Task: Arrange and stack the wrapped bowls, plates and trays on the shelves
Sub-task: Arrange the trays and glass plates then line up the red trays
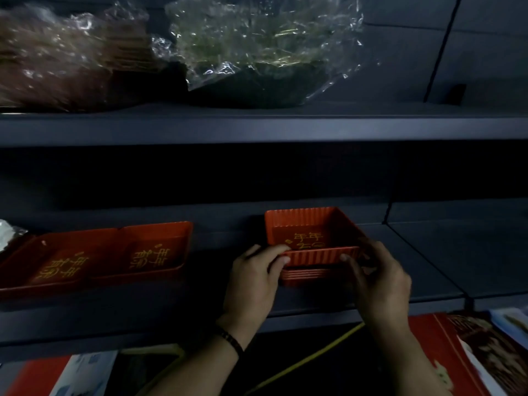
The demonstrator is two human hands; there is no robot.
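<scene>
**Seating the Square Tray on Its Stack**

On the middle shelf (428, 252), keep well right of the flat red trays (94, 258). Atop the nested stack (308, 275) near the front edge, the square red tray (311, 232): lower level, ribbed walls aligned. At the near corners, left hand (254, 278) and right hand (380, 281) gripping; fingers (274, 250) curled, pinching the rim. Release only once seated.

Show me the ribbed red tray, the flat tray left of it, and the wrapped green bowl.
ribbed tray (307, 228): head view, inner floor.
flat tray (155, 245): head view, inner floor by the lettering.
green bowl (257, 87): head view, dark side wall under the wrap.
</scene>
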